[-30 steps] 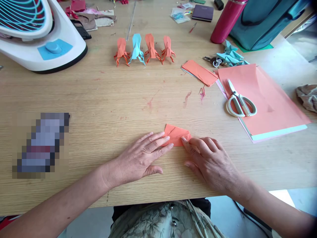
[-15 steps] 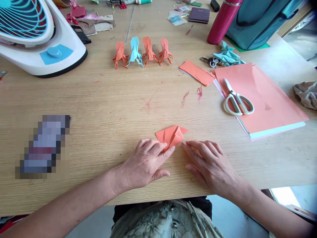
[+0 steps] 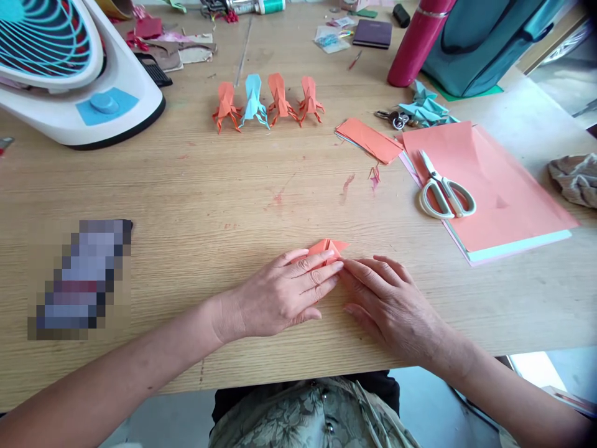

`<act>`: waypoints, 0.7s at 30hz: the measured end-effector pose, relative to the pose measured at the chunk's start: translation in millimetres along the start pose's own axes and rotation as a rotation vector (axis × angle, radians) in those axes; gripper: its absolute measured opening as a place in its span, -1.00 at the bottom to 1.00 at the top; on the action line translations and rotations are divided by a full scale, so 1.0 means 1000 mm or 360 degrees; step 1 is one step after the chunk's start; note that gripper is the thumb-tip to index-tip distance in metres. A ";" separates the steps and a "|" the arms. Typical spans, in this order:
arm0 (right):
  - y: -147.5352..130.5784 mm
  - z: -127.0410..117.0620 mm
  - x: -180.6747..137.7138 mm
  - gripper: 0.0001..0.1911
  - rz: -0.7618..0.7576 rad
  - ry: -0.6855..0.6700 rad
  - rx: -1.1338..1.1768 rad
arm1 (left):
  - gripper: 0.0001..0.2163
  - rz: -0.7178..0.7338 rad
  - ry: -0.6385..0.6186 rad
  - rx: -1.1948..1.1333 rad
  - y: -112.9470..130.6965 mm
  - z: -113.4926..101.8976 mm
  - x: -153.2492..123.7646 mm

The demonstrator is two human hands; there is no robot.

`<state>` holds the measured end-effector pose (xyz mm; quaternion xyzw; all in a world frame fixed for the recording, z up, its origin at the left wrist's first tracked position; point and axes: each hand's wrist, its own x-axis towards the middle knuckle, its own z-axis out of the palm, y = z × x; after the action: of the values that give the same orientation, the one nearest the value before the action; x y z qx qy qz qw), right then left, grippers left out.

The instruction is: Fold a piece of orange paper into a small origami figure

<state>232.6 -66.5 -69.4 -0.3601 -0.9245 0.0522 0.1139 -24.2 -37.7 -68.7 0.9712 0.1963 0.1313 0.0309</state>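
A small folded piece of orange paper [image 3: 321, 246] lies on the wooden table near its front edge. My left hand [image 3: 289, 292] rests flat across it, fingers stretched out, hiding most of the paper. Only its top part and a pointed flap at the right show. Close by on the right, my right hand [image 3: 387, 298] has its fingertips at the paper's right edge, touching or nearly touching the left fingertips. Its fingers lie side by side, extended along the table; whether they pinch the paper's edge is hidden.
Several folded paper figures, orange and one blue [image 3: 253, 99], stand at the back. Folded orange strips [image 3: 368, 139] and white-handled scissors [image 3: 445, 193] on paper sheets [image 3: 508, 186] lie right. A pink bottle [image 3: 417, 43], a fan [image 3: 102, 99] and a blurred phone-like object [image 3: 84, 274] surround.
My left hand has slid forward and right over the folded paper, with its fingers now straightened across it. My right hand has barely moved.
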 end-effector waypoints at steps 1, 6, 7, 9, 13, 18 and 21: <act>0.001 0.000 0.000 -0.53 0.0003 -0.0001 0.0011 | -0.54 0.0006 -0.0014 0.0000 0.000 0.002 -0.001; 0.002 0.001 0.000 -0.48 0.0009 0.0002 0.0064 | -0.48 -0.0031 -0.0074 -0.0023 0.003 0.008 -0.003; 0.002 0.001 0.000 -0.48 0.0012 0.0005 0.0074 | -0.47 -0.0044 -0.0071 -0.0023 0.005 0.008 -0.003; 0.002 0.001 0.001 -0.49 0.0021 0.0005 0.0099 | -0.47 -0.0084 -0.0042 -0.0023 0.009 0.008 -0.001; 0.004 0.002 0.001 -0.53 0.0072 0.0041 0.0163 | -0.52 -0.0229 0.0065 -0.0075 0.017 0.008 0.002; 0.003 0.003 0.001 -0.60 0.0149 0.0150 0.0195 | -0.62 -0.0311 0.0190 -0.0215 0.018 0.008 0.003; 0.001 0.003 0.003 -0.58 0.0152 0.0129 0.0239 | -0.68 -0.0312 0.0250 -0.0199 0.015 0.008 0.003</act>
<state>230.3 -63.5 -71.9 -0.3959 -0.8944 0.1122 0.1752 -14.3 -50.1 -73.9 0.9302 0.2836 0.2153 0.0885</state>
